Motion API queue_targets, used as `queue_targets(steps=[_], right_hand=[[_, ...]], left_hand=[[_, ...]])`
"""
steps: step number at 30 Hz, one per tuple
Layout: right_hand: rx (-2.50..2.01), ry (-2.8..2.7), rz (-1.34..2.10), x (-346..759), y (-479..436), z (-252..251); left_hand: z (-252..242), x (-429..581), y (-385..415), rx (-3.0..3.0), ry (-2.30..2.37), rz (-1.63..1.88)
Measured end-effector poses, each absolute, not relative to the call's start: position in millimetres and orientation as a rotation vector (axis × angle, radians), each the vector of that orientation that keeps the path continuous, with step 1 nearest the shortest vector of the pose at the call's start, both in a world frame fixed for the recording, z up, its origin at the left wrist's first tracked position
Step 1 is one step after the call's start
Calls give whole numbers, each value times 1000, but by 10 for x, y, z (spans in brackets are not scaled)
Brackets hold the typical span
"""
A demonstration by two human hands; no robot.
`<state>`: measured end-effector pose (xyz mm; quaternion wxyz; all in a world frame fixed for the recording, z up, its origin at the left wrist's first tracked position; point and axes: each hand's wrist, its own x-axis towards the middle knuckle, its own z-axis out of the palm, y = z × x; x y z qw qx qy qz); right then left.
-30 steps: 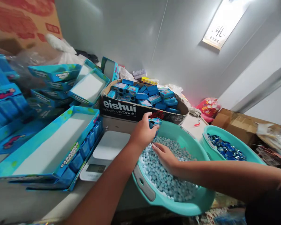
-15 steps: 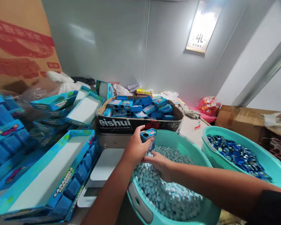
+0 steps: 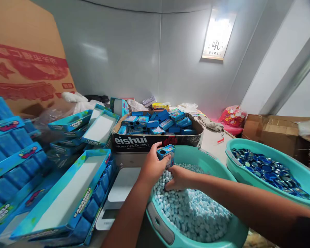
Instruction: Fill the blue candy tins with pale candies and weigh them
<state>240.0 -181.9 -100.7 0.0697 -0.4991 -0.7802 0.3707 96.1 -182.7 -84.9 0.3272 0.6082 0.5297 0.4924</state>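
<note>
My left hand [image 3: 152,167] grips a small blue candy tin [image 3: 166,154] with a round dark opening on top, held above the far left part of a turquoise tub [image 3: 198,151]. Pale blue candies [image 3: 196,213] fill much of that tub. Just below the tin, my right hand [image 3: 180,178] dips into the candies with its fingers bent; what lies inside the fingers is hidden. Behind the hands, a black cardboard box [image 3: 157,142] holds many similar blue tins [image 3: 155,124].
A white scale [image 3: 125,184] sits left of the tub. Blue display trays [image 3: 67,193] are stacked farther left. At right, a second turquoise tub [image 3: 228,156] holds shiny blue and silver round lids [image 3: 268,168]. A large carton [image 3: 28,69] stands at the back left.
My right hand has shifted slightly lower, from close under the tin into the candies. The left hand keeps the tin nearly in place. The camera view has shifted a little.
</note>
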Motion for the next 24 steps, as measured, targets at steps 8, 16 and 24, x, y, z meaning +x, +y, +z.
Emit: queue_targets(steps=[8,16,24], right_hand=[[-1512,-2755,758,2535,-1927,-648],[-1629,-2814,315,2649,-1757,50],[-1580,-2642,620,2518,-1576,323]], left_hand=[[-858,942,-1854,1631,1359,1272],[-874,951,-1852,1674,1393,1195],[-756,931,-1975,1821,1347,1021]])
